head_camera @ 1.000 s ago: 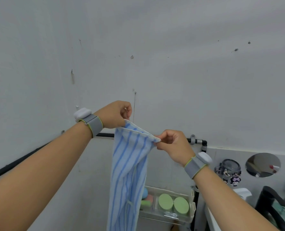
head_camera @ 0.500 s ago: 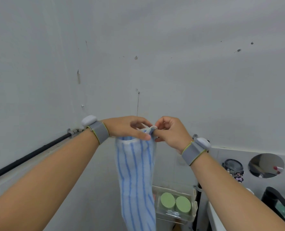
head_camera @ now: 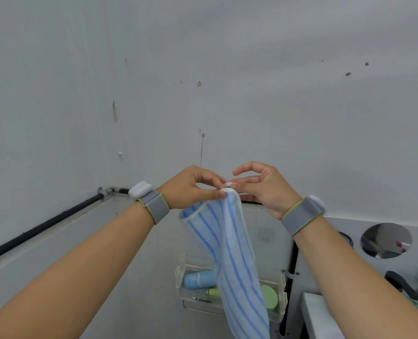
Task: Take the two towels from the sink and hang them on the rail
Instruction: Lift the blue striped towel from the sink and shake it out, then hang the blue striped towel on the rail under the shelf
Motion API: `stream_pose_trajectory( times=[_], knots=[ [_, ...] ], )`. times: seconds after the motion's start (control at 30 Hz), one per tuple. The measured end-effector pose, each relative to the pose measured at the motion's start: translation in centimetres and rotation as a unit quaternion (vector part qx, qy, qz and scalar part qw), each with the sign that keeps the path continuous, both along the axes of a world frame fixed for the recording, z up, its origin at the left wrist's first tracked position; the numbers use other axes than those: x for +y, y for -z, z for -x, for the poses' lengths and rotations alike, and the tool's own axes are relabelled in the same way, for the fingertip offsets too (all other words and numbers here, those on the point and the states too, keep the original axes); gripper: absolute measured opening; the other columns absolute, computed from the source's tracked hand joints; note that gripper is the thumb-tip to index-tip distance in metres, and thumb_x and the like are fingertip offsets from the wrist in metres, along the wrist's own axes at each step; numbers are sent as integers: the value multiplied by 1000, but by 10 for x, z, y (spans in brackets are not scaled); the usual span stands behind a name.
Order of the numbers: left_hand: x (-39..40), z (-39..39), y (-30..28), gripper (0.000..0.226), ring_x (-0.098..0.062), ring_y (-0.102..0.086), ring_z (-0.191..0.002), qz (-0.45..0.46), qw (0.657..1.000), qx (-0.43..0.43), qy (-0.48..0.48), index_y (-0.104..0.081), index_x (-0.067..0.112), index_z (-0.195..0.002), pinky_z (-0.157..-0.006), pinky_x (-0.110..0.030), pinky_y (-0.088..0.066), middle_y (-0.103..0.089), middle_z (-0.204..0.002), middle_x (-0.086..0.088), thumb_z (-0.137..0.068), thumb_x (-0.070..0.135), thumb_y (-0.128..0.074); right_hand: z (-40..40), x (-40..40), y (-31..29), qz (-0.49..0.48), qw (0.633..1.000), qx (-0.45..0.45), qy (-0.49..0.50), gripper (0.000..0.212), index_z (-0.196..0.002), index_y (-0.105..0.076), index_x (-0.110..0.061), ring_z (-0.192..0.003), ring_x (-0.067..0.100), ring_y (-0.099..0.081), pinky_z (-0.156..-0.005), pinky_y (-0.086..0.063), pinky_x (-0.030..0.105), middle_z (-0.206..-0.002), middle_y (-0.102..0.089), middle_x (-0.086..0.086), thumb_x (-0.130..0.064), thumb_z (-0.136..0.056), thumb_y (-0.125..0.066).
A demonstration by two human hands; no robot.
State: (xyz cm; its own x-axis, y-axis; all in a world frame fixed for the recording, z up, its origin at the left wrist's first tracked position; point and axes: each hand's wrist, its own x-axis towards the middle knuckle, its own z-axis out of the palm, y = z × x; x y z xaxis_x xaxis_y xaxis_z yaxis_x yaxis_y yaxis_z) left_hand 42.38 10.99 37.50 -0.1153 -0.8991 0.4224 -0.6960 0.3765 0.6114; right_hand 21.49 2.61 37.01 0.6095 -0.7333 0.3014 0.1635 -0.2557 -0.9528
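A white towel with blue stripes (head_camera: 230,250) hangs down from my two hands in front of the wall. My left hand (head_camera: 190,188) pinches its top edge between thumb and fingers. My right hand (head_camera: 264,188) touches the same top corner with its thumb and forefinger, the other fingers spread. A thin black rail (head_camera: 44,226) runs along the left wall to a corner bracket, and a short stretch of it shows just behind the towel's top. A second towel is not in view.
A clear wall caddy (head_camera: 280,292) with a blue bottle (head_camera: 200,280) and green containers hangs behind the towel. At right are a round mirror (head_camera: 386,241), a black faucet (head_camera: 403,285) and a white sink edge (head_camera: 318,314).
My hands came together at the towel's top, bunching it from a spread edge into a narrow hanging strip. The view tilted down, showing more of the caddy.
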Motion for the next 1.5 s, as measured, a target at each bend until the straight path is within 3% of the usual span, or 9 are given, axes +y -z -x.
stream_pose_trajectory(
  times=[0.17,0.37,0.57,0.73,0.87,1.0,1.17,1.37,1.5],
  knots=[
    [-11,5,12,16,-21,-62,-65,52,997,24,-42,-75,18,-90,-68,-43,-54,-74,-85,-15,-89,34,-72,-4,2,7,27,999,-27,23,23,-101,-71,-8,-85,30,-77,-81,-62,38,-101,-80,23,-6,-81,-82],
    [-6,-1,13,14,-24,-63,-71,27,999,-25,-12,-71,20,-97,-75,-50,-54,-74,-91,-12,-92,32,-67,-5,-7,25,71,995,59,32,27,-100,-79,-7,-85,24,-75,-85,-64,40,-96,-80,20,0,-75,-87],
    [7,-40,20,34,-10,-55,-56,-96,982,-154,-43,-65,25,-88,-59,-28,-45,-65,-68,9,-72,47,-84,5,-22,32,48,998,36,21,21,-101,-79,2,-82,21,-74,-76,-64,29,-99,-79,22,5,-80,-79],
    [10,-70,40,67,-17,-62,-71,-16,967,256,-5,-67,1,-81,-68,-32,-48,-63,-79,-9,-64,63,-82,1,-23,41,-7,1000,-13,1,14,-93,-78,-7,-75,15,-75,-72,-62,26,-83,-80,5,4,-88,-71],
    [9,-50,97,53,-18,-76,-92,-160,907,390,-6,-73,6,-110,-90,-35,-58,-78,-107,-9,-76,45,-80,-11,-21,55,-84,994,-77,2,15,-99,-78,-15,-76,11,-72,-73,-58,26,-88,-78,-1,-6,-91,-70],
    [-1,-41,128,37,-20,-74,-99,-104,816,563,-74,-74,8,-111,-93,-36,-58,-77,-110,-10,-100,37,-54,-28,-13,123,-121,991,-50,30,7,-93,-78,-14,-77,13,-69,-76,-57,33,-85,-78,0,-11,-90,-73],
    [-1,-27,242,26,-22,-75,-100,-211,807,539,-115,-79,15,-106,-94,-42,-59,-77,-116,-11,-91,32,-65,-38,-15,217,-232,966,-88,69,8,-95,-74,-11,-70,14,-68,-61,-57,29,-80,-75,-2,-14,-88,-75],
    [-3,-22,415,45,-33,-69,-116,-272,701,623,-216,-64,5,-131,-96,-45,-55,-72,-125,-20,-97,34,-58,-40,4,409,-330,940,52,72,27,-95,-78,-6,-91,31,-75,-81,-63,45,-100,-82,13,-27,-79,-79],
    [5,-19,496,29,-31,-72,-106,-324,707,570,-266,-71,7,-115,-89,-42,-57,-74,-121,-20,-97,26,-60,-54,11,498,-414,894,45,167,25,-95,-72,5,-90,33,-68,-83,-58,52,-98,-75,24,-20,-90,-74]
  ],
)
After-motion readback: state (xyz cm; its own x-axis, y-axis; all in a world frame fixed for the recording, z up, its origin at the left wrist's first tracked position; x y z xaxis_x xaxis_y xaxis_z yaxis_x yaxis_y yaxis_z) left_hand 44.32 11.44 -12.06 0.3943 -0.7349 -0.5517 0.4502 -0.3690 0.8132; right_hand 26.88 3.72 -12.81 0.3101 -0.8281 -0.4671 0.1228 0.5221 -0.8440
